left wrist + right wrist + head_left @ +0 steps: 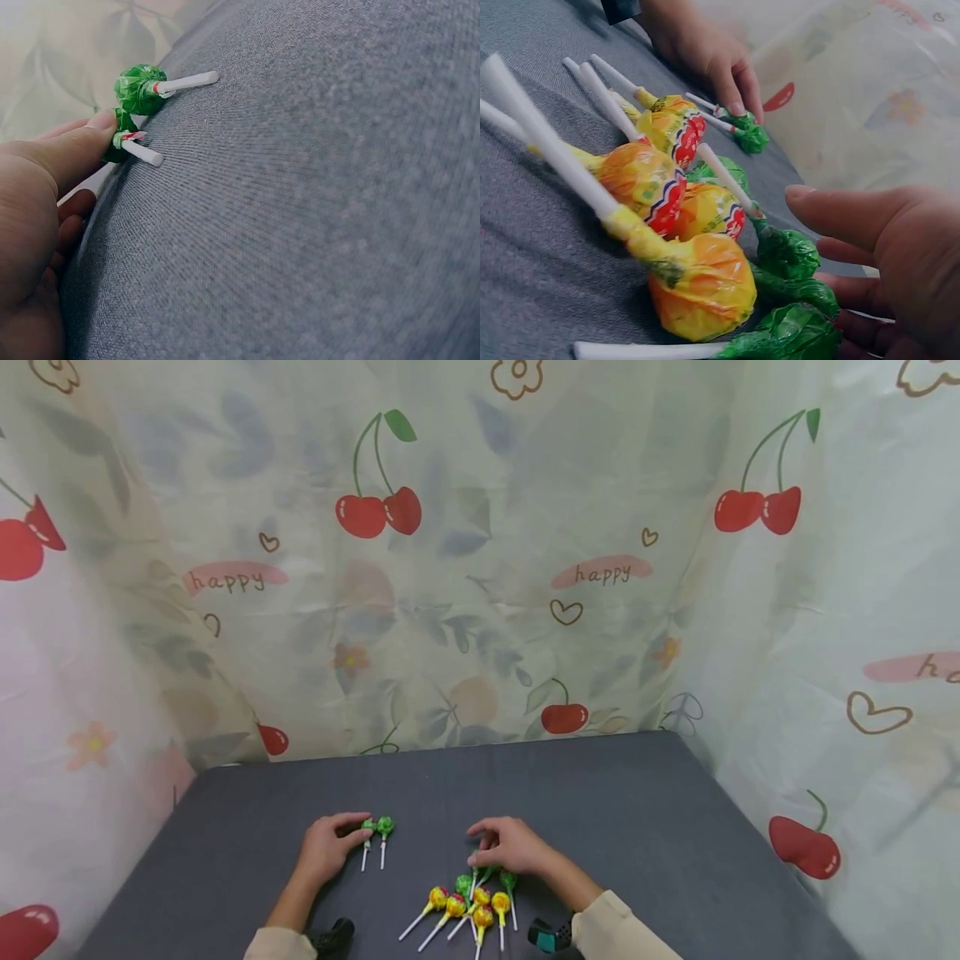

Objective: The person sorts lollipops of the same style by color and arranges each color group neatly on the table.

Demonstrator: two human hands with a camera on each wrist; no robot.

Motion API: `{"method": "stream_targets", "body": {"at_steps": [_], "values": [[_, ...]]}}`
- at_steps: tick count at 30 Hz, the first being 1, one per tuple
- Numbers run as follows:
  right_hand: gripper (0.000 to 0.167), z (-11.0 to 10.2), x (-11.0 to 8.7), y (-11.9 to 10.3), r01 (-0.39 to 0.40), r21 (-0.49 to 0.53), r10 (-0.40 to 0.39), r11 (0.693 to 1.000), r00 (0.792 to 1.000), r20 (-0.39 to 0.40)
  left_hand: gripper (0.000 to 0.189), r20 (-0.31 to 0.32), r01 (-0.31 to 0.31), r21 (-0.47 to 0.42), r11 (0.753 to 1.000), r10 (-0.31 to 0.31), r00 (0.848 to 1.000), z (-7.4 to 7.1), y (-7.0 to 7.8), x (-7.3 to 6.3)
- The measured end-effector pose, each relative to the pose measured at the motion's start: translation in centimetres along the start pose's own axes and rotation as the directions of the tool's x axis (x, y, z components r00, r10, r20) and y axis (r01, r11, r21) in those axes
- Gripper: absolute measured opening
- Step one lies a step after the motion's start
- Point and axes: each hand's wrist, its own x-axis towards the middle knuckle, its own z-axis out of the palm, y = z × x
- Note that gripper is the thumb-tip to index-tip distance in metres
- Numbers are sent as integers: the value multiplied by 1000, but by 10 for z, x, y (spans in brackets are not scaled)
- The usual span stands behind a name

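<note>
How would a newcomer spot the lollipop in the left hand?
On the grey table, find the left hand, away from the lollipop cluster. It pinches a green lollipop by the head; that grip sets it apart from the green twin on its right.

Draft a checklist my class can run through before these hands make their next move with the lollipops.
1. Left hand has a grip: ok, it pinches a green-wrapped lollipop.
2. Second green-wrapped lollipop lies beside that one: ok.
3. Right hand has a grip: cannot tell; its fingers are partly hidden behind the pile's green lollipops.
4. Pile sorted by colour: not ok, yellow-wrapped lollipops lie among the green ones.
5. Hands apart: ok, grey cloth shows between them.
</note>
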Motion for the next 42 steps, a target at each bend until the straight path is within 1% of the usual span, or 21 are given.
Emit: {"method": "stream_targets", "body": {"at_steps": [5,9,15,19,23,28,35,42], "values": [[31,2,-2,4,18,-45,-18,999,1000,-11,30,3,0,1,1000,0,1000,0,2,1],[25,2,-4,3,18,-74,-19,997,1000,-8,30,3,-2,1,1000,2,1000,0,2,1],[17,1,-6,-1,24,-59,-23,998,1000,16,29,0,10,6,1000,-10,1000,2,0,0],[14,0,-5,-3,20,-47,-19,999,1000,15,29,0,6,13,1000,-6,1000,2,-1,0],[14,0,-2,-4,28,-41,-28,999,1000,-2,29,3,9,20,1000,-9,1000,2,-1,0],[16,-5,1,-13,64,-31,-65,997,997,-37,29,14,16,10,1000,-16,1000,0,0,0],[16,-13,9,-30,136,-56,-141,989,985,-100,29,7,22,6,1000,-22,1000,0,-2,1],[16,-19,21,-46,175,-57,-181,983,973,-143,28,-2,16,3,1000,-16,1000,1,-2,1]]}}
